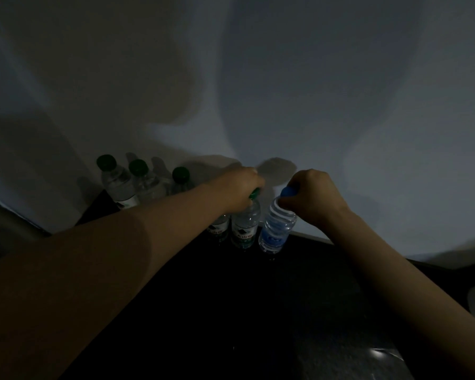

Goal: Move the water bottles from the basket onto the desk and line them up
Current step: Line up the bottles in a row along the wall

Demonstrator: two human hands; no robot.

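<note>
Left grip point(239, 187) holds the green-capped bottle point(244, 223) by its cap, right grip point(313, 196) the blue-capped bottle point(277, 229) beside it.

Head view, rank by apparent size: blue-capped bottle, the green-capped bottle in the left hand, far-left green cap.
1-2. blue-capped bottle and held green-capped bottle: look alike, tops hidden, so unranked.
3. far-left green cap: clearly smallest.

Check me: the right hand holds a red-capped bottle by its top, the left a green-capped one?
Not quite: in the head view the right hand holds a blue-capped bottle, not red. The left hand does hold a green-capped bottle.
</note>
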